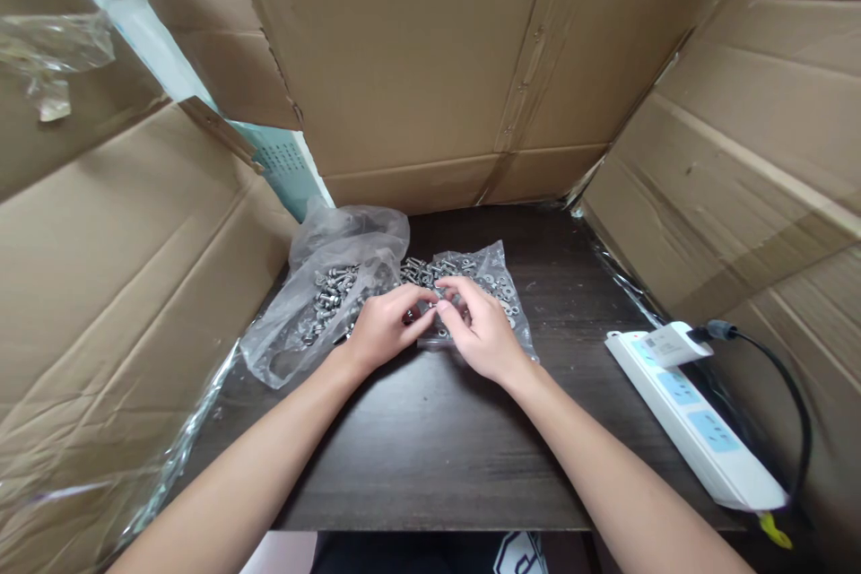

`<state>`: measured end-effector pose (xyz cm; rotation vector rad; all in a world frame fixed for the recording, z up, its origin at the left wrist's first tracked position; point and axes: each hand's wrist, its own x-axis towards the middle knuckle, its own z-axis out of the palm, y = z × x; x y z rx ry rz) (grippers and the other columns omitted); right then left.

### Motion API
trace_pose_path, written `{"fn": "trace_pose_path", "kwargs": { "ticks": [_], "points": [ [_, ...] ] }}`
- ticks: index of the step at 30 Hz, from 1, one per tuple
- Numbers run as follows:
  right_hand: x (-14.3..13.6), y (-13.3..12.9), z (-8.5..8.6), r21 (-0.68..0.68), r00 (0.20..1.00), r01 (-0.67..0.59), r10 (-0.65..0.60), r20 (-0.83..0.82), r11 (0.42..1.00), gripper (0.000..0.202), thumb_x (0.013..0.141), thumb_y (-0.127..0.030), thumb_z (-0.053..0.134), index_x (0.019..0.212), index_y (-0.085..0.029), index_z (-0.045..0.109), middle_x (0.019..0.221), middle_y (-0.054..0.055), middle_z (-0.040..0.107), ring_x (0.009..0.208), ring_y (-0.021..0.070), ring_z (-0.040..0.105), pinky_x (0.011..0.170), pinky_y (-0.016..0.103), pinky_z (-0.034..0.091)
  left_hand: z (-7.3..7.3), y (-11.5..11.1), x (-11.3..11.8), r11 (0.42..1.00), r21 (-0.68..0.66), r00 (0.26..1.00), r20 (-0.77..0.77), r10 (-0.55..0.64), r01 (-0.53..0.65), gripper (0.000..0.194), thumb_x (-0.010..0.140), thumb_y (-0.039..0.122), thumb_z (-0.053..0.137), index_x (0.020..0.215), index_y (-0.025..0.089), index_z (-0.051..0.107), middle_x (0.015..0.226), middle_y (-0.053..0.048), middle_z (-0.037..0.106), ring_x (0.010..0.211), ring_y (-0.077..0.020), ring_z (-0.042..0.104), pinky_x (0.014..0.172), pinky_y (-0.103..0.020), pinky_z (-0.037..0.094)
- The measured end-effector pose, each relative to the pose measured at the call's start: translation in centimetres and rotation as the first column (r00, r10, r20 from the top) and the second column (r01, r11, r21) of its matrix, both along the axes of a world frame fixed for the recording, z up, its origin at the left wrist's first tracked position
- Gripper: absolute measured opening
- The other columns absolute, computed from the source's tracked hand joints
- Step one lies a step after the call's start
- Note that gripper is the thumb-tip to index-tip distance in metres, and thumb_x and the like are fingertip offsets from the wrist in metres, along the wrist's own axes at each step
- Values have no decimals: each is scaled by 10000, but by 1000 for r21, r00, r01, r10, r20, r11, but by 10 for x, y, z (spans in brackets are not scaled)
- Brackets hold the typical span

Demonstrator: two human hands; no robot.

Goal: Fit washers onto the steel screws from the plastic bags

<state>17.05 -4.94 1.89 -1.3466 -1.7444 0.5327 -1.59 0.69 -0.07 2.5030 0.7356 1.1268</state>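
My left hand (390, 323) and my right hand (482, 327) meet at the fingertips over the middle of the table. Both are closed in a pinch around a small shiny metal fastener (433, 304), mostly hidden by the fingers, so its exact kind is unclear. Just beyond them, a flat clear plastic bag (517, 314) bears loose bolts (417, 271) and several washers (490, 280). To the left, a crumpled clear plastic bag (269, 345) holds a heap of bolts (329, 298), close by my left wrist.
Cardboard walls (430, 63) enclose the dark wooden table (430, 457) at the back and both sides. A white power strip (700, 430) lies along the right, with a plug and black cable (794, 377) at its far end.
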Motion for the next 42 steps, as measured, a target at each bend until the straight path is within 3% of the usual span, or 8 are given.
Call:
{"fn": "trace_pose_path", "kwargs": {
  "ticks": [3, 7, 14, 18, 23, 28, 34, 42],
  "points": [
    [0, 0, -1, 16, 1000, -25, 25, 9, 1000, 297, 928, -255, 579, 1220, -225, 622, 1035, 54, 703, 702, 162, 627, 668, 300, 496, 0, 0, 0, 1000, 7, 1000, 5, -3, 3, 84, 980, 201, 630, 1049, 175, 670, 928, -26, 738, 693, -111, 662, 659, -213, 527],
    [0, 0, 0, -30, 999, -11, 13, 53, 999, 227, 1028, -298, 446, 1049, -235, 664, 832, 22, 706, 712, 185, 652, 702, 314, 481, 0, 0, 0, 1000, 10, 1000, -6, -17, 17, 110, 993, 211, 611, 1079, 177, 672, 946, -37, 747, 713, -123, 663, 670, -224, 536],
    [0, 0, 0, 46, 995, -75, 72, 62, 996, 234, 969, -237, 523, 1178, -231, 627, 1125, 70, 714, 907, 209, 679, 767, 318, 512, 0, 0, 0, 1000, 23, 1000, -3, -9, 9, 99, 991, 204, 610, 1065, 176, 670, 959, -42, 742, 738, -129, 679, 671, -223, 530],
    [1, 0, 0, -26, 997, -39, 41, 67, 999, 234, 1027, -281, 442, 1131, -233, 647, 938, 39, 725, 784, 195, 670, 761, 329, 501, 0, 0, 0, 1000, 20, 1000, -12, -10, 11, 110, 1002, 219, 598, 1077, 177, 667, 961, -47, 743, 724, -129, 667, 662, -226, 532],
    [3, 0, 0, 22, 998, -30, 29, 56, 999, 300, 941, -261, 558, 1232, -217, 615, 1064, 70, 683, 761, 180, 632, 695, 309, 505, 0, 0, 0, 1000, 1, 1000, -15, -11, 11, 106, 995, 207, 601, 1075, 179, 666, 979, -46, 745, 738, -127, 676, 670, -224, 541],
    [2, 0, 1, -32, 996, -47, 49, 72, 998, 252, 992, -247, 484, 1200, -238, 626, 890, 26, 711, 719, 186, 641, 701, 317, 489, 1, 0, 0, 1000, 0, 1000, -24, -1, 1, 112, 1001, 228, 594, 1059, 182, 677, 950, -48, 745, 715, -128, 670, 653, -225, 539],
    [1, -2, 3, 7, 996, -46, 45, 82, 999, 243, 953, -248, 565, 1190, -233, 619, 1112, 66, 696, 834, 198, 658, 743, 330, 511, 0, 0, 0, 1000, 11, 1000, -18, 5, -5, 112, 996, 239, 609, 1061, 181, 679, 947, -39, 742, 716, -125, 681, 658, -221, 541],
    [0, 0, 0, 12, 999, -23, 23, 45, 1000, 253, 933, -247, 586, 1184, -232, 615, 1044, 55, 649, 730, 168, 612, 704, 333, 525, 0, 0, 0, 1000, 2, 1000, -15, 6, -6, 103, 997, 234, 609, 1058, 181, 672, 944, -35, 740, 709, -120, 676, 658, -220, 538]
  ]
}}
